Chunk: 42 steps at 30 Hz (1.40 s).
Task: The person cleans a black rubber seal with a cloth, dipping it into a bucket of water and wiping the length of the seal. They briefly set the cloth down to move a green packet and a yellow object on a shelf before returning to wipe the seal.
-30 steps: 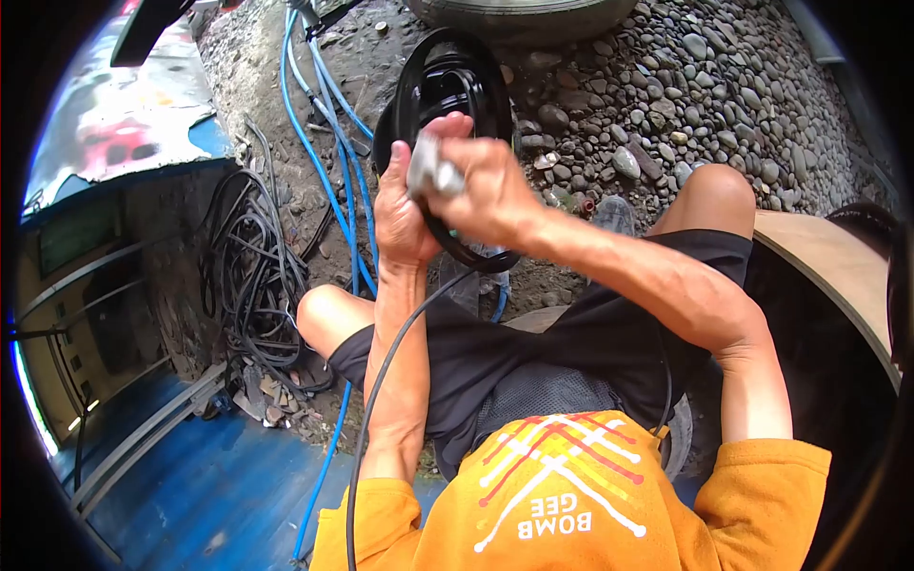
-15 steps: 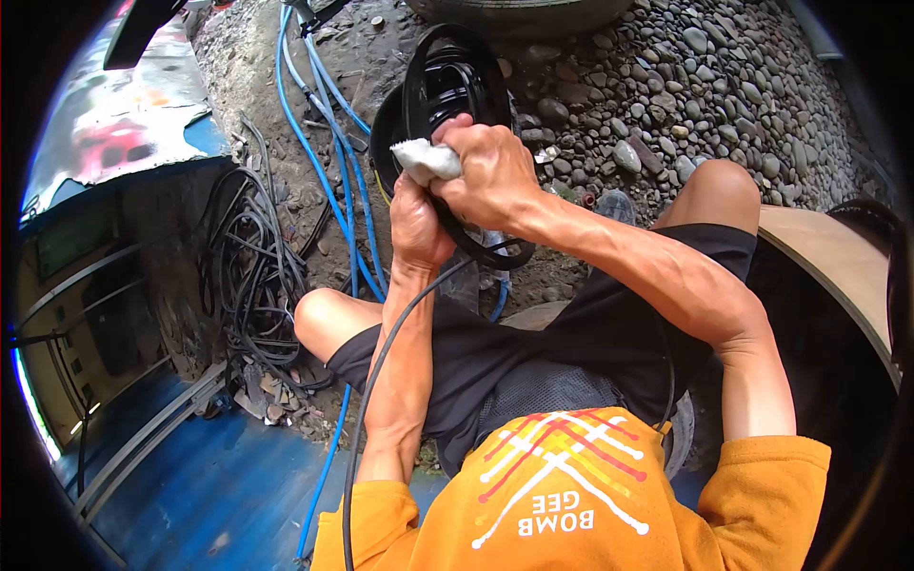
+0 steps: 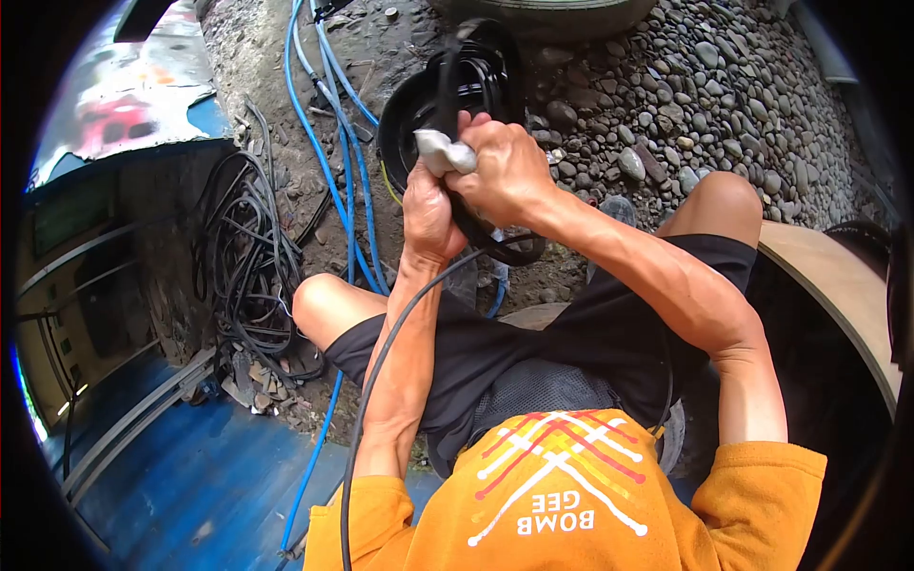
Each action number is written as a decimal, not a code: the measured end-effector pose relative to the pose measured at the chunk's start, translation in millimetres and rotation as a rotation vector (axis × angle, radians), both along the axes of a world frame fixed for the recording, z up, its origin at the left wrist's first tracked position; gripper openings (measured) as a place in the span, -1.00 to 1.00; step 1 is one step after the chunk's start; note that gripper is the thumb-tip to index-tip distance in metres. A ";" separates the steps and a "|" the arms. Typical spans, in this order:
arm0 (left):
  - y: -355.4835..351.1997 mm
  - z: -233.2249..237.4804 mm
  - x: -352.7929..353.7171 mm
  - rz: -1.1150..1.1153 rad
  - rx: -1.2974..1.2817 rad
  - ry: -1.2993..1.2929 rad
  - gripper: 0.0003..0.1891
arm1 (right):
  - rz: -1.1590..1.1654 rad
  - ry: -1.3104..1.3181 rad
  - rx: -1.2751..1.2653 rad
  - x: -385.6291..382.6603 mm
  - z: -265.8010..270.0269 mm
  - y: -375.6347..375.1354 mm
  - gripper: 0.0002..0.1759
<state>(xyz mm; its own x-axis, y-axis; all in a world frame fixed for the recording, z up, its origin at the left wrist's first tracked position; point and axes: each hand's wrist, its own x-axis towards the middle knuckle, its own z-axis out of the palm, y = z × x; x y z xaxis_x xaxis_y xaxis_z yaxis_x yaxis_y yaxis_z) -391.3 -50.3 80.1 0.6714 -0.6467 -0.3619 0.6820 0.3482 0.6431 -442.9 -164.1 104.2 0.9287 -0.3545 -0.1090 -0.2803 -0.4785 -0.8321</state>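
Note:
A wad of white cloth (image 3: 444, 152) sits between my two hands, pressed against a narrow black ring (image 3: 447, 90). My right hand (image 3: 506, 173) is closed over the cloth from the right, fingertips by the ring's upper part. Wrapped low around the ring, my left hand (image 3: 430, 217) has its thumb up beside the cloth; its other fingers are mostly hidden. The ring appears nearly edge-on, its lower end reaching below my right wrist. Behind it lies a round black tub-like part (image 3: 395, 128) on the ground. A thin black cable (image 3: 405, 319) runs over my left forearm.
Blue hoses (image 3: 347, 190) cross the dirt left of my hands. A tangle of dark cables (image 3: 248, 257) lies further left, beside a blue panel (image 3: 219, 485). Grey pebbles (image 3: 705, 95) spread at the upper right. A tire-like round object (image 3: 552, 19) stands at the top.
The black ring has turned from an open loop to nearly edge-on, and its top looks blurred. Both hands have shifted slightly right with the cloth, still closed.

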 end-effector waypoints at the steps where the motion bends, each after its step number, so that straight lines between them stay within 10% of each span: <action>1: 2.5 3.1 2.3 -0.026 0.023 -0.015 -0.50 | 0.026 0.108 0.069 0.7 0.6 -2.6 -0.70; 12: 1.3 2.3 -4.7 -0.089 0.101 -0.156 -0.37 | -0.258 -0.178 0.217 -0.1 -11.5 -6.9 -0.68; 21: 7.9 8.5 7.7 -0.061 -0.015 -0.076 -0.41 | 0.148 -0.036 0.384 -19.7 -14.6 2.6 -0.72; 29: 7.1 7.7 -7.9 -0.071 0.043 -0.170 -0.49 | -0.285 -0.233 0.252 7.0 -7.7 -8.9 -0.72; 42: 13.7 17.2 17.7 -0.028 0.007 -0.227 -0.61 | 0.138 0.027 0.296 -18.6 -13.4 2.3 -0.66</action>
